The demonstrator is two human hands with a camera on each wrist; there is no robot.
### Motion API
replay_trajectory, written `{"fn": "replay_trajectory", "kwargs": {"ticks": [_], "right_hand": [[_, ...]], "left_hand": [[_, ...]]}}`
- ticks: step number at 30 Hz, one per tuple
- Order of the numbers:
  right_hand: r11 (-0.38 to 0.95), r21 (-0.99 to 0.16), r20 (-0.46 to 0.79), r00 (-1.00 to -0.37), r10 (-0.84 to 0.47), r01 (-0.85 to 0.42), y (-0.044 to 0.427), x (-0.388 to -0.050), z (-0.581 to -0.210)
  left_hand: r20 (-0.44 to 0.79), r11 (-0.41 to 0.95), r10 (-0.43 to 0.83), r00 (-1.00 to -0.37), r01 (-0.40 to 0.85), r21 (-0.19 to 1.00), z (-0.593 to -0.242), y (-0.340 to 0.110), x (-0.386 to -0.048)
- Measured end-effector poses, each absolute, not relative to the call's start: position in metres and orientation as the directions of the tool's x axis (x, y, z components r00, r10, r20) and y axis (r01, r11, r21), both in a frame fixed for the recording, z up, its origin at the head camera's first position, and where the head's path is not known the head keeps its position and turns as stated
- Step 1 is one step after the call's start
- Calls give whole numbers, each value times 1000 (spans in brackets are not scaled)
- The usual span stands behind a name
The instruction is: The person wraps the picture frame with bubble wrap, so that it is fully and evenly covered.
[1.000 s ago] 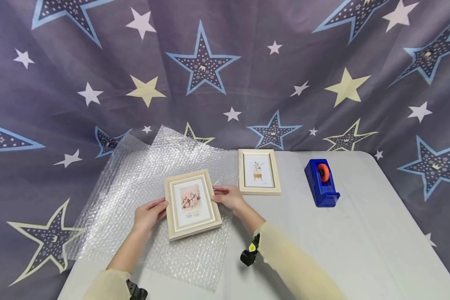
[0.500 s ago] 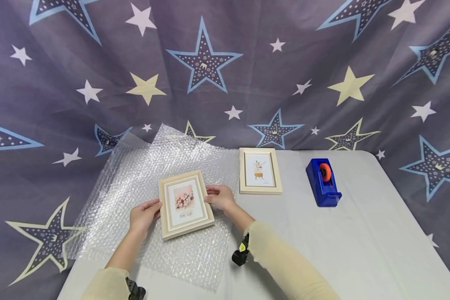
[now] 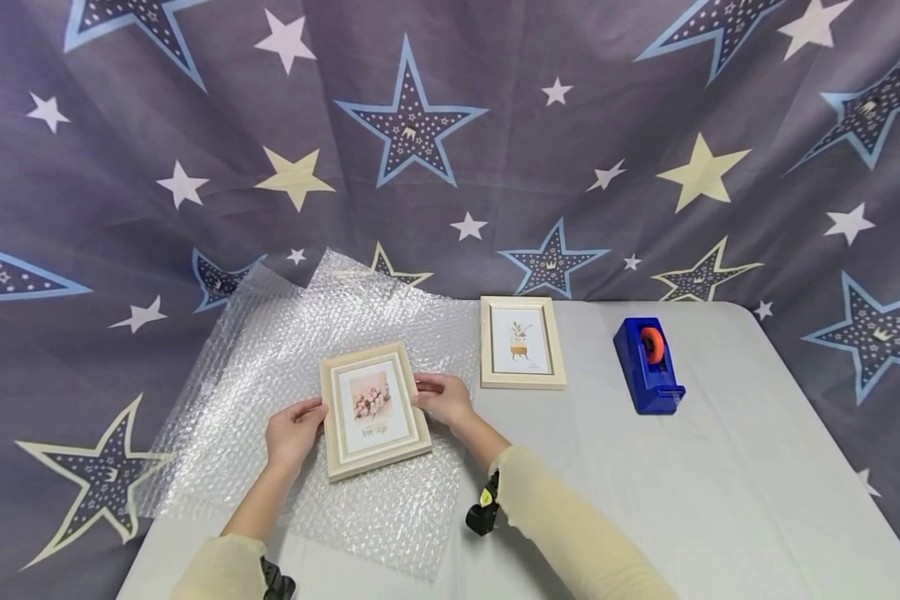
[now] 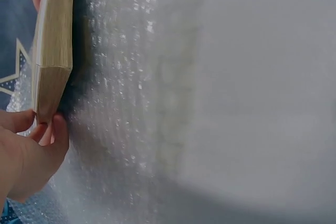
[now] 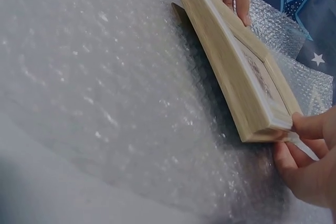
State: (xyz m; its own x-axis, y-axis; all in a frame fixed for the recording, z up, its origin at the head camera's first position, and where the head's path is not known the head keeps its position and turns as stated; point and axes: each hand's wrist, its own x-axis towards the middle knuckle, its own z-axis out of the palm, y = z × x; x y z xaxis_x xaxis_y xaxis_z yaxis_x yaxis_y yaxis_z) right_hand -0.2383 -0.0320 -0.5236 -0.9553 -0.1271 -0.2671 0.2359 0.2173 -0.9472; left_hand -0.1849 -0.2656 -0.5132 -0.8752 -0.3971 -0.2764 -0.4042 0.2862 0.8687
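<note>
Left hand [image 3: 294, 432], right hand [image 3: 446, 398], pinching picture frame [image 3: 376, 408] at sides

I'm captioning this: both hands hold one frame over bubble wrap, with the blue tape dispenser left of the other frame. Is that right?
No: the head view shows the blue tape dispenser right of the other frame. The left hand and right hand do hold one frame over bubble wrap.

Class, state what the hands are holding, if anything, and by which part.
The pale wood-grained, rectangular picture frame with pink flowers, held by its two opposite long side edges.
</note>
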Motion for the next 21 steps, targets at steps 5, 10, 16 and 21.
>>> {"fn": "replay_trajectory", "kwargs": {"ticks": [5, 10, 16, 21], "right_hand": [[187, -951, -265, -961, -79, 247, -35, -239, -521], [191, -955, -239, -970, -41, 228, -39, -241, -520], [235, -945, -234, -972, -1, 227, -44, -243, -519], [253, -942, -225, -974, 6, 219, -47, -243, -521]], "left_hand": [[-280, 280, -412, -867, -413, 867, -512, -264, -184], [-249, 294, -437, -865, -398, 869, -512, -262, -185], [-190, 342, -457, -869, -369, 864, -513, -259, -184], [-129, 418, -476, -870, -353, 837, -514, -258, -184]]}}
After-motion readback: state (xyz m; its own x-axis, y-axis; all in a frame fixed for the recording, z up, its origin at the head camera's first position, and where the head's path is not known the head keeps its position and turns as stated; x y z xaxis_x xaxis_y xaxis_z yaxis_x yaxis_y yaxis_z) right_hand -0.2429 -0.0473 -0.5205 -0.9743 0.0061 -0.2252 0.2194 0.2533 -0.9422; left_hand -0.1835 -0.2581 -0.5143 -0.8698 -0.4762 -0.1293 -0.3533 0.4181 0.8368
